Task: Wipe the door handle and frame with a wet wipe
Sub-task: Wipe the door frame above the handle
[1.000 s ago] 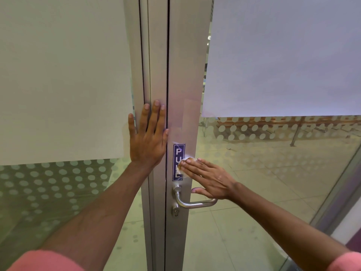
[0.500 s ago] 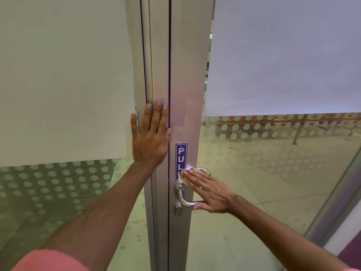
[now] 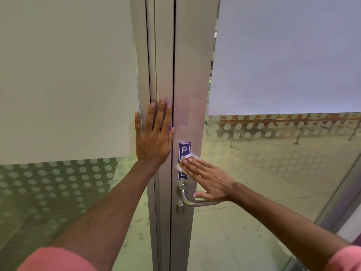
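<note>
Silver metal door frame (image 3: 193,75) fills the centre, glass panels with frosted dots on both sides. Left hand (image 3: 154,137) lies flat on the frame's left post, fingers (image 3: 159,116) straight and close together, thumb out to the side. Right hand (image 3: 209,178) presses a crumpled wet wipe (image 3: 190,158) (white, brownish smudge on it) against the frame, over the blue PULL sticker (image 3: 183,149); its fingers (image 3: 192,167) are straight and side by side on top of the wipe, not pinching. Wipe sits just above the door handle (image 3: 197,202). Right thumb hangs just above the lever. Pink sleeves at both bottom corners.
</note>
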Motion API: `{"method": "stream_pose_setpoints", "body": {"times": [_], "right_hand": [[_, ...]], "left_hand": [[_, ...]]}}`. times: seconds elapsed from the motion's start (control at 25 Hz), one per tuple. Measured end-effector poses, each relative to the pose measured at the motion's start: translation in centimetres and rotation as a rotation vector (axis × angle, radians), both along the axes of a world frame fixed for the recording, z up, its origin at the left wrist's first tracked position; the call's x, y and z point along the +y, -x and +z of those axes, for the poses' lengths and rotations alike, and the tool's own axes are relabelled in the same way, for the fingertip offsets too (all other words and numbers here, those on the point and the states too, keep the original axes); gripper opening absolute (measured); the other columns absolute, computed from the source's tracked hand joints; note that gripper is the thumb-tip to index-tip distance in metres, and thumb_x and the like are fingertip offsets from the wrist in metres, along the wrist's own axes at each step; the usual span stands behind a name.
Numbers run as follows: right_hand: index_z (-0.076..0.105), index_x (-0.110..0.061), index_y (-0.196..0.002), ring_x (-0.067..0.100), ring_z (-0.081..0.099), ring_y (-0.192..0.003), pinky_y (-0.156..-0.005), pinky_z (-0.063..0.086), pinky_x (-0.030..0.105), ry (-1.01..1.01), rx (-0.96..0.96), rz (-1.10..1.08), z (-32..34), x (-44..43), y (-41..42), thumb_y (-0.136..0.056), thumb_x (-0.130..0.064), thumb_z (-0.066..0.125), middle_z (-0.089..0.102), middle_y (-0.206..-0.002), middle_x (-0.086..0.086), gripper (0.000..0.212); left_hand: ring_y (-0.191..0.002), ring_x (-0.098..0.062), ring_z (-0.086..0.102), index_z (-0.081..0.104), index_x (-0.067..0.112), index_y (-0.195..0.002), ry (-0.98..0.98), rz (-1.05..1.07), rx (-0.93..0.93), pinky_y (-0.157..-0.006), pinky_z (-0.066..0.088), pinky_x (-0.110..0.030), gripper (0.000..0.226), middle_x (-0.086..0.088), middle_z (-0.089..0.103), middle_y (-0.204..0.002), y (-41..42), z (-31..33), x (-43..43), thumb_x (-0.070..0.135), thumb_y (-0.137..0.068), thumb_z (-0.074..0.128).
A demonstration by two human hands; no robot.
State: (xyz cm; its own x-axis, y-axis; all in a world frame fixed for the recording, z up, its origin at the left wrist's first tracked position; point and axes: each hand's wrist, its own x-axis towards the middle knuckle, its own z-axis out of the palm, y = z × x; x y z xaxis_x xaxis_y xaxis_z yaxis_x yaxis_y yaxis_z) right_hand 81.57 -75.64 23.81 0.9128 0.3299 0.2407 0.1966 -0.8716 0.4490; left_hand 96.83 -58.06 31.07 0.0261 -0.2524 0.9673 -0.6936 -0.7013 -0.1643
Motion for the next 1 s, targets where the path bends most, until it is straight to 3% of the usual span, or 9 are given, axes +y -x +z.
{"method": "stream_pose_setpoints", "body": {"times": [0.16,0.28,0.44,0.6,0.72,0.92,1.0], "right_hand": [[-0.003,-0.010,-0.154,0.015,-0.012,-0.150,-0.124,-0.004,0.034,0.034,0.162,0.056,-2.2,-0.9,1.2,-0.097,-0.063,0.017,-0.001,-0.163,0.007,0.081],[-0.002,-0.013,-0.155,0.016,-0.008,-0.150,-0.124,0.002,0.037,0.071,0.202,0.058,-1.5,-1.6,1.3,-0.094,-0.067,0.016,-0.001,-0.163,0.005,0.083],[0.003,-0.013,-0.155,0.018,-0.004,-0.151,-0.123,-0.001,0.035,0.088,0.021,0.035,2.3,-1.8,0.4,-0.091,-0.067,0.003,0.000,-0.163,0.005,0.084],[0.005,-0.010,-0.154,0.021,0.002,-0.151,-0.124,0.003,0.038,0.055,-0.204,0.017,6.9,-1.3,-0.7,-0.094,-0.066,0.006,0.004,-0.163,0.010,0.083],[0.004,-0.007,-0.154,0.024,0.001,-0.151,-0.124,0.005,0.038,-0.001,-0.289,-0.014,6.7,-0.3,-1.3,-0.094,-0.067,0.008,0.004,-0.163,0.013,0.085],[0.005,-0.007,-0.153,0.023,0.000,-0.151,-0.124,0.003,0.036,-0.002,-0.189,-0.030,2.6,-0.2,-0.7,-0.096,-0.062,0.008,0.001,-0.162,0.012,0.080],[0.008,-0.007,-0.154,0.022,0.003,-0.151,-0.123,0.004,0.036,0.026,-0.096,-0.003,0.5,-0.5,0.0,-0.097,-0.061,0.010,0.004,-0.162,0.010,0.078]], "left_hand": [[-0.153,-0.018,-0.010,0.000,0.017,-0.159,0.006,0.000,0.002,-0.122,-0.008,-0.050,0.062,-0.003,0.010,-0.166,-0.2,0.0,0.0,0.038,-0.107,0.025],[-0.153,-0.020,-0.007,0.000,0.016,-0.159,0.005,0.000,-0.001,-0.122,-0.008,-0.051,0.062,-0.002,0.009,-0.166,-0.2,-0.1,0.1,0.038,-0.106,0.026],[-0.154,-0.021,-0.004,0.001,0.016,-0.158,0.009,0.006,-0.008,-0.122,-0.008,-0.051,0.062,-0.006,0.015,-0.164,0.0,-0.1,-0.1,0.037,-0.106,0.027],[-0.152,-0.018,-0.011,-0.001,0.016,-0.158,0.008,0.004,-0.002,-0.122,-0.010,-0.050,0.061,-0.006,0.016,-0.164,-0.1,-0.1,0.0,0.038,-0.107,0.024],[-0.152,-0.018,-0.011,-0.001,0.016,-0.158,0.004,0.004,-0.003,-0.122,-0.011,-0.049,0.061,-0.006,0.015,-0.164,-0.2,-0.1,0.0,0.039,-0.107,0.023],[-0.153,-0.018,-0.010,-0.002,0.017,-0.158,0.002,0.003,-0.009,-0.122,-0.011,-0.049,0.061,-0.007,0.017,-0.164,-0.1,0.0,0.0,0.038,-0.107,0.024],[-0.154,-0.021,0.000,-0.001,0.016,-0.158,0.003,-0.008,-0.013,-0.122,-0.010,-0.049,0.061,-0.007,0.019,-0.163,0.0,0.0,0.0,0.037,-0.107,0.025]]}}
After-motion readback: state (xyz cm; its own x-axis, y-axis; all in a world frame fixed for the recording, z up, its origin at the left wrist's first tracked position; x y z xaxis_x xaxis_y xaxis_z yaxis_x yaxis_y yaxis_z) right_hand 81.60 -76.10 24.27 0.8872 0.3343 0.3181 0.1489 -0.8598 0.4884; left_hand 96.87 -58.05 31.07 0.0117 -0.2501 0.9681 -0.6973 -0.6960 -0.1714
